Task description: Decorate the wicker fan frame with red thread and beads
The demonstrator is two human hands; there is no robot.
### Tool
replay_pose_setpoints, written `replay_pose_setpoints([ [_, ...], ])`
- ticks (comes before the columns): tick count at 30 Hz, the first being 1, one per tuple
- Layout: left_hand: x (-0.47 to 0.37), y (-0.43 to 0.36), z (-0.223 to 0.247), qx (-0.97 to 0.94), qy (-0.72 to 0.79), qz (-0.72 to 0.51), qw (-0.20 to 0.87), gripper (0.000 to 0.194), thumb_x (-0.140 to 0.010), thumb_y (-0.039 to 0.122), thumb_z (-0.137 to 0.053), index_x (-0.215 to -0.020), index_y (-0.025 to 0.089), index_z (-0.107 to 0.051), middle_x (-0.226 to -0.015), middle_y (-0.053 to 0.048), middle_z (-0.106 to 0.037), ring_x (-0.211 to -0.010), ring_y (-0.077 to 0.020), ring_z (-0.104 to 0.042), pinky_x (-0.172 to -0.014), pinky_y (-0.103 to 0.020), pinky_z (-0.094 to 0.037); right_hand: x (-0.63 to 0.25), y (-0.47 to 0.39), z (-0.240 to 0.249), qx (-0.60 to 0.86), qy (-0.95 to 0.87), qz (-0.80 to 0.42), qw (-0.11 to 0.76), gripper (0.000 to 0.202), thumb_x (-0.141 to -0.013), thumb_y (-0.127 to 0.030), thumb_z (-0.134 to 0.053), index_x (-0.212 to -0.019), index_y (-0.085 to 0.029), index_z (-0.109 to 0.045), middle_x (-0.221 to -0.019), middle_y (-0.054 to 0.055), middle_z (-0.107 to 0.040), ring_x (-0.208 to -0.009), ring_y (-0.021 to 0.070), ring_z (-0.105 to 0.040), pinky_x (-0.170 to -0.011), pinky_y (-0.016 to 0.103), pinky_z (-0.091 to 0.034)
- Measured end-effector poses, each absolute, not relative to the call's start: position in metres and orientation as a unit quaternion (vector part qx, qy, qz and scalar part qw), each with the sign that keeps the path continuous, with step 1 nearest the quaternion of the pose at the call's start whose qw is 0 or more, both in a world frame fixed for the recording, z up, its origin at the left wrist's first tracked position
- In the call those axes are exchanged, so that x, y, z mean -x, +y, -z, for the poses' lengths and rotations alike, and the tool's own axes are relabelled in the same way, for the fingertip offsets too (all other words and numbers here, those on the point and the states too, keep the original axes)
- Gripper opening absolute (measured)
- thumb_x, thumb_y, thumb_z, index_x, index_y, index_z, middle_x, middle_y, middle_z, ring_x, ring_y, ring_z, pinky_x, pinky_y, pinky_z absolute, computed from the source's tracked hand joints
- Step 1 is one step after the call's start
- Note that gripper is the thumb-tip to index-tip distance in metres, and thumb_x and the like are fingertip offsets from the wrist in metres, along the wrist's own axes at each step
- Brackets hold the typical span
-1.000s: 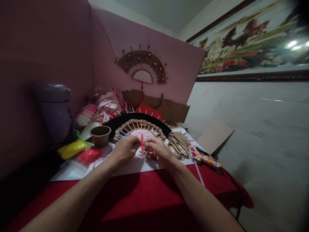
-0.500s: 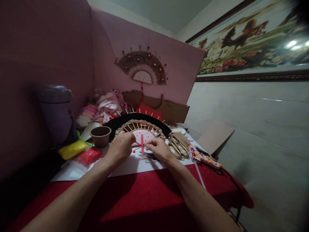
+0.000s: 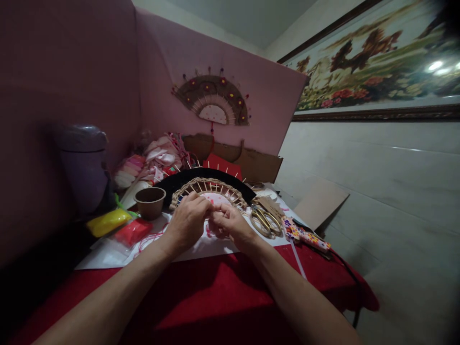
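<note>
My left hand [image 3: 192, 218] and my right hand [image 3: 230, 223] meet in front of a half-round fan [image 3: 176, 197] with a woven wicker band, thin light sticks and a pale pink, red-dotted centre. Both hands are closed, fingertips pinched together. A bit of red strip [image 3: 212, 203] shows at the fingertips; most of it is hidden by my fingers. Behind the wicker band, a black arched band [image 3: 208, 173] carries the stick ends. My hands cover the fan's lower part and the small items under them.
A brown cup [image 3: 150, 203] stands left, beside yellow [image 3: 109, 222] and red packets [image 3: 133, 232]. Gold-handled scissors [image 3: 266, 223] and a flower-patterned glue gun [image 3: 305, 235] lie right. White paper [image 3: 108, 258] covers part of the red cloth [image 3: 201, 292]. A decorated fan [image 3: 215, 98] hangs on the pink board.
My hands have come together from slightly apart. The red strip that stood upright between them is now mostly covered, as are the small scissors below. Pink-red cords now show beside my left wrist.
</note>
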State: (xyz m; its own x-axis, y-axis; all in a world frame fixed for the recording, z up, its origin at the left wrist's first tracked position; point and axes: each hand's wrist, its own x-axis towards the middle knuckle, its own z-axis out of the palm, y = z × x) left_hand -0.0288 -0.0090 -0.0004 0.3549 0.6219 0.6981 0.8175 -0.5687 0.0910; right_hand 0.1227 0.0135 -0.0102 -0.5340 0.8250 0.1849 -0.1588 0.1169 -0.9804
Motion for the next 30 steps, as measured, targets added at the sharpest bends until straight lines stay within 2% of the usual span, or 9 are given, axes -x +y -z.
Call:
replay_pose_setpoints([
  [2,0.0293,-0.0091,0.0000,0.809,-0.446,0.355,0.144,0.016,-0.086,0.012,-0.048,-0.076,0.016,-0.059,-0.075,-0.006,-0.063,-0.078,-0.0213,-0.047,-0.070,-0.033,-0.038,-0.1212,0.0150,0.0120,0.288,-0.628,-0.574,0.439,0.042,-0.063,-0.049,-0.074,-0.079,-0.017,-0.054,-0.047,-0.009,-0.048,-0.037,0.0040,-0.034,-0.038,0.018,-0.022],
  [5,0.0299,-0.0084,0.0001,0.805,-0.447,0.364,0.144,0.014,-0.086,0.013,-0.048,-0.078,0.017,-0.059,-0.076,-0.006,-0.064,-0.079,-0.0214,-0.048,-0.072,-0.034,-0.039,-0.1197,0.0156,0.0118,0.307,-0.632,-0.543,0.460,0.040,-0.061,-0.050,-0.075,-0.072,-0.018,-0.053,-0.043,-0.011,-0.041,-0.036,0.0039,-0.028,-0.038,0.019,-0.019],
  [15,0.0312,-0.0077,-0.0023,0.777,-0.482,0.377,0.148,0.017,-0.085,0.014,-0.046,-0.075,0.017,-0.059,-0.076,-0.007,-0.063,-0.079,-0.0222,-0.051,-0.073,-0.035,-0.039,-0.1241,0.0193,0.0103,0.348,-0.633,-0.493,0.485,0.028,-0.061,-0.041,-0.074,-0.063,-0.018,-0.058,-0.041,-0.009,-0.038,-0.036,0.0049,-0.026,-0.037,0.021,-0.018],
  [19,0.0341,-0.0048,-0.0042,0.726,-0.525,0.432,0.098,0.017,-0.083,0.011,-0.046,-0.075,0.016,-0.060,-0.076,-0.007,-0.064,-0.078,-0.0213,-0.053,-0.070,-0.034,-0.040,-0.1262,0.0203,0.0106,0.349,-0.624,-0.483,0.505,0.025,-0.062,-0.038,-0.074,-0.063,-0.017,-0.059,-0.042,-0.009,-0.039,-0.036,0.0047,-0.025,-0.038,0.021,-0.018],
  [22,0.0344,-0.0037,-0.0046,0.716,-0.536,0.446,0.030,0.018,-0.084,0.017,-0.046,-0.073,0.017,-0.060,-0.073,-0.005,-0.061,-0.073,-0.0188,-0.053,-0.066,-0.030,-0.040,-0.1262,0.0183,0.0097,0.348,-0.627,-0.472,0.512,0.023,-0.064,-0.036,-0.073,-0.064,-0.017,-0.060,-0.044,-0.008,-0.041,-0.038,0.0051,-0.027,-0.038,0.021,-0.019],
  [27,0.0288,-0.0072,-0.0034,0.767,-0.492,0.406,-0.066,0.043,-0.092,0.040,-0.033,-0.062,0.018,-0.053,-0.061,-0.001,-0.053,-0.062,-0.0154,-0.048,-0.059,-0.027,-0.037,-0.1244,0.0155,0.0092,0.327,-0.656,-0.443,0.516,0.019,-0.067,-0.033,-0.070,-0.063,-0.017,-0.060,-0.053,-0.003,-0.053,-0.046,0.0076,-0.039,-0.044,0.022,-0.029],
  [30,0.0265,-0.0084,-0.0028,0.775,-0.479,0.397,-0.111,0.041,-0.090,0.042,-0.034,-0.058,0.019,-0.046,-0.058,0.000,-0.048,-0.059,-0.0143,-0.045,-0.056,-0.026,-0.034,-0.1239,0.0153,0.0097,0.310,-0.670,-0.441,0.510,0.017,-0.068,-0.030,-0.069,-0.064,-0.016,-0.061,-0.058,-0.002,-0.057,-0.050,0.0092,-0.045,-0.049,0.023,-0.033],
])
